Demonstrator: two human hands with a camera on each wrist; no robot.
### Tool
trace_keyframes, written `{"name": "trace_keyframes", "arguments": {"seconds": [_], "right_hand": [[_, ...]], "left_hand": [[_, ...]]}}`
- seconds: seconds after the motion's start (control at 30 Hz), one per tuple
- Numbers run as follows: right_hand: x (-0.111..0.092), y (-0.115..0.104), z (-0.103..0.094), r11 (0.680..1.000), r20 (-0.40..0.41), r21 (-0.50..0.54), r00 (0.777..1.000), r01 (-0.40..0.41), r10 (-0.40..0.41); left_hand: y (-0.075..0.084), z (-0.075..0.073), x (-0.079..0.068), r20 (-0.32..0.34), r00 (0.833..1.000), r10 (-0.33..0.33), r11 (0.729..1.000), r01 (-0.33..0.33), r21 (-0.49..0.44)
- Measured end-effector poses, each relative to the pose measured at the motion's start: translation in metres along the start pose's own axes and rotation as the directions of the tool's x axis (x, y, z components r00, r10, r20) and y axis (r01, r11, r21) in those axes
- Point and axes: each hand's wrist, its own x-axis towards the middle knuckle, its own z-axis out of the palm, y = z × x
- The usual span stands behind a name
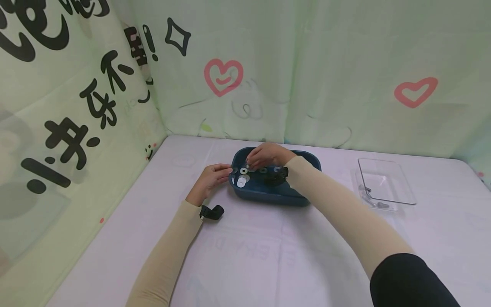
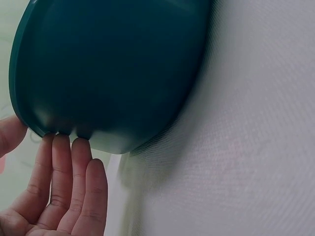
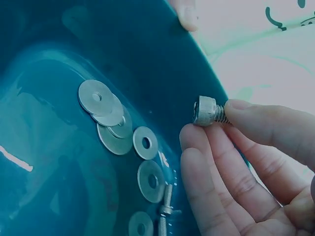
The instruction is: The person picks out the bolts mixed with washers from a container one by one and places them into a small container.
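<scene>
A dark blue tray point(image 1: 303, 198) sits on the white table, and its teal outer wall point(image 2: 113, 73) fills the left wrist view. My left hand point(image 1: 226, 170) holds the tray's left rim, fingers point(image 2: 61, 147) under the edge and thumb over it. My right hand point(image 1: 254, 163) hovers inside the tray. It pinches a silver socket-head bolt point(image 3: 207, 110) between thumb and fingers point(image 3: 197, 142). Several flat washers point(image 3: 110, 115) lie on the tray floor below the hand, also seen as washers point(image 1: 242, 179) in the head view. Another bolt point(image 3: 165, 214) lies among them.
A clear plastic box point(image 1: 383, 183) with small parts stands on the table to the right. Printed green curtains point(image 1: 76, 128) close off the left and back sides. The white table point(image 1: 268, 256) stretches toward me in front of the tray.
</scene>
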Motion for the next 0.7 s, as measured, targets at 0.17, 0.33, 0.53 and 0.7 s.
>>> {"name": "trace_keyframes", "arguments": {"seconds": [0.17, 0.33, 0.53, 0.7], "right_hand": [[-0.009, 0.000, -0.006, 1.000, -0.004, 0.005, 1.000, 0.029, -0.029], [-0.018, 0.002, -0.013, 0.997, -0.004, -0.003, 0.997, 0.073, -0.073], [-0.029, 0.008, -0.024, 0.995, 0.014, 0.004, 0.995, 0.103, -0.103], [-0.038, 0.013, -0.033, 0.996, 0.001, -0.007, 0.996, 0.086, -0.086]], "left_hand": [[0.000, 0.001, 0.001, -0.006, 1.000, -0.011, 1.000, 0.011, 0.000], [-0.001, 0.001, 0.002, -0.011, 1.000, -0.013, 1.000, 0.013, -0.002], [-0.001, 0.001, 0.002, -0.012, 1.000, -0.004, 1.000, 0.004, -0.005], [-0.002, 0.001, 0.002, -0.012, 1.000, -0.001, 1.000, 0.001, 0.000]]}}
